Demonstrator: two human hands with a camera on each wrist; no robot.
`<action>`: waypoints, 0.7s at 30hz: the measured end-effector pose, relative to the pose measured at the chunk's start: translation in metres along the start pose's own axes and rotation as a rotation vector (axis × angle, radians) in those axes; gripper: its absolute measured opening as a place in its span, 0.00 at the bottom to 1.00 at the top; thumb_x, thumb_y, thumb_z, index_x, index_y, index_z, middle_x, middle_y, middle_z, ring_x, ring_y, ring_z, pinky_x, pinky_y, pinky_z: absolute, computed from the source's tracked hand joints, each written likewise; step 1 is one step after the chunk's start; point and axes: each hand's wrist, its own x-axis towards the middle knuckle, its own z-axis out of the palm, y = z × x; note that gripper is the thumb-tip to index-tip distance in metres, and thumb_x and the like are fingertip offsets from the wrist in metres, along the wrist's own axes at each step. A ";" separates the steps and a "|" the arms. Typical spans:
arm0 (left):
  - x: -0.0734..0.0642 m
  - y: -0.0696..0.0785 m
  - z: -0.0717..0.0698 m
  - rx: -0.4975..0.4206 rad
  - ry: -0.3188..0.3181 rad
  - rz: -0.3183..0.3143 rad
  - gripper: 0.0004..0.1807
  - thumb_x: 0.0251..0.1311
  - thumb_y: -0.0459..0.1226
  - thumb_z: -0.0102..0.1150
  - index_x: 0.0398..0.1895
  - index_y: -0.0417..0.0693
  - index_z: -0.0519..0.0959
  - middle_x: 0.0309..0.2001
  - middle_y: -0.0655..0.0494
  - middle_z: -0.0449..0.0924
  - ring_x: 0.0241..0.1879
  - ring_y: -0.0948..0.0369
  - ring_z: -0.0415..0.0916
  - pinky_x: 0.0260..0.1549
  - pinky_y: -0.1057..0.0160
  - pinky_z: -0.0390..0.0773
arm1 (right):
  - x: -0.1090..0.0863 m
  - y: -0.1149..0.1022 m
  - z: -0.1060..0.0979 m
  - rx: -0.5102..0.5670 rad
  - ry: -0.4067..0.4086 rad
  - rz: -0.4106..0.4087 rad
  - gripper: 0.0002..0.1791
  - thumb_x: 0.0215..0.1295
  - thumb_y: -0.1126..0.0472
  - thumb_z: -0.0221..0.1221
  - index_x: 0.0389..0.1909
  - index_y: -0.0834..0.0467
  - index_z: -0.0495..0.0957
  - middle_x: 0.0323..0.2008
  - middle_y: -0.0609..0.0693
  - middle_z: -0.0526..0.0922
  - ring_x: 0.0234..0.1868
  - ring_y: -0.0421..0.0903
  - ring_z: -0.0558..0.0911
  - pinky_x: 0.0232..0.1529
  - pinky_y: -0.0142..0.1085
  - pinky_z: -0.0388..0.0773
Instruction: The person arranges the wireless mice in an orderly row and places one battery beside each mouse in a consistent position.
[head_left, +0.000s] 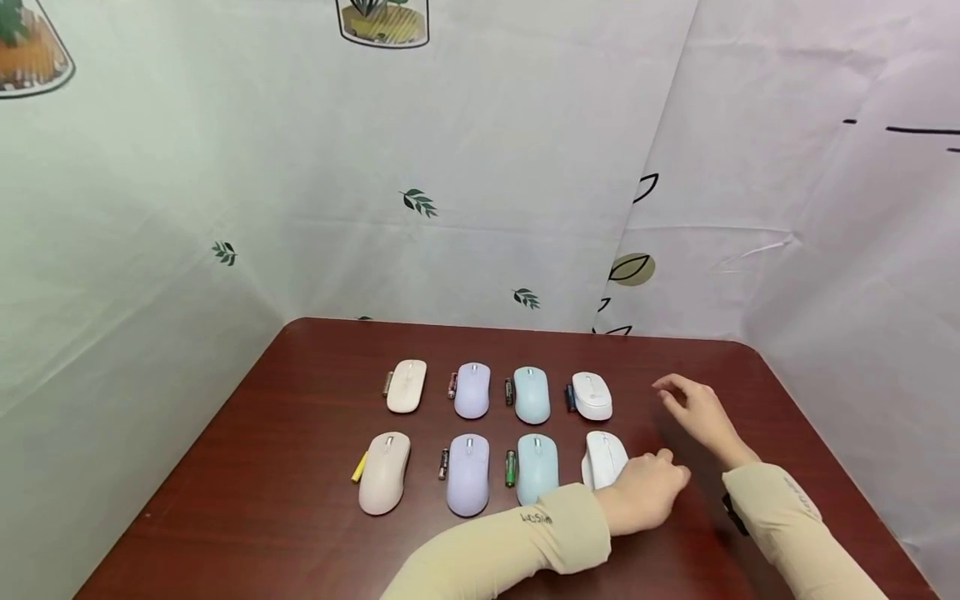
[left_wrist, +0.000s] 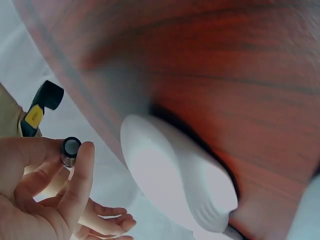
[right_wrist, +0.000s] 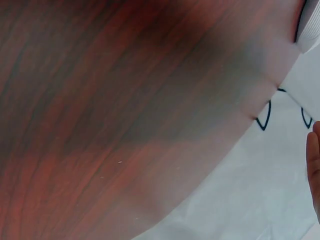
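Note:
My left hand (head_left: 647,492) is over the right side of the table, just right of the front white mouse (head_left: 604,457). In the left wrist view its thumb and finger pinch a small battery (left_wrist: 70,150), end-on to the camera, and the white mouse (left_wrist: 160,170) lies beside it. The head view hides this battery. Farther right and a little behind, my right hand (head_left: 701,412) hovers above the table, fingers loosely bent, and no object shows in it. Only some of its fingers (right_wrist: 313,165) show in the right wrist view.
Two rows of mice stand on the dark red table (head_left: 285,500): beige (head_left: 385,473), purple (head_left: 468,475), light blue (head_left: 537,467) and white (head_left: 592,396). Batteries lie left of most, including a yellow one (head_left: 360,467) and a green one (head_left: 511,468). White cloth (head_left: 487,167) surrounds the table.

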 end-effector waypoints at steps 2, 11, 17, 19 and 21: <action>-0.002 -0.004 -0.003 -0.017 0.018 0.002 0.07 0.58 0.40 0.60 0.39 0.64 0.81 0.34 0.64 0.75 0.28 0.68 0.76 0.22 0.74 0.73 | 0.000 -0.003 0.000 0.006 -0.003 -0.003 0.08 0.57 0.75 0.57 0.37 0.64 0.79 0.32 0.59 0.84 0.29 0.27 0.73 0.27 0.29 0.72; -0.009 -0.024 -0.010 -0.205 0.025 -0.100 0.11 0.50 0.39 0.66 0.39 0.58 0.83 0.35 0.67 0.80 0.35 0.72 0.76 0.26 0.77 0.72 | -0.004 -0.019 0.003 0.009 -0.005 -0.032 0.09 0.56 0.76 0.59 0.35 0.62 0.79 0.31 0.57 0.84 0.28 0.31 0.76 0.28 0.30 0.74; -0.014 -0.048 -0.014 -0.308 -0.033 -0.173 0.17 0.48 0.38 0.69 0.44 0.52 0.82 0.39 0.63 0.81 0.41 0.70 0.75 0.33 0.77 0.72 | -0.006 -0.031 0.006 0.001 -0.009 -0.062 0.10 0.54 0.77 0.60 0.34 0.60 0.80 0.31 0.55 0.84 0.30 0.36 0.80 0.30 0.34 0.78; -0.016 -0.057 -0.014 -0.346 -0.045 -0.211 0.20 0.47 0.37 0.70 0.47 0.51 0.81 0.41 0.62 0.80 0.42 0.68 0.75 0.36 0.75 0.73 | -0.007 -0.034 0.008 0.000 -0.010 -0.086 0.11 0.52 0.77 0.61 0.34 0.60 0.80 0.31 0.54 0.84 0.31 0.36 0.80 0.31 0.36 0.79; -0.017 -0.065 -0.015 -0.364 -0.046 -0.238 0.23 0.45 0.35 0.71 0.49 0.50 0.80 0.43 0.59 0.79 0.43 0.66 0.75 0.38 0.74 0.73 | -0.007 -0.035 0.011 0.002 -0.021 -0.114 0.12 0.52 0.77 0.61 0.33 0.60 0.80 0.31 0.54 0.84 0.31 0.36 0.80 0.31 0.37 0.79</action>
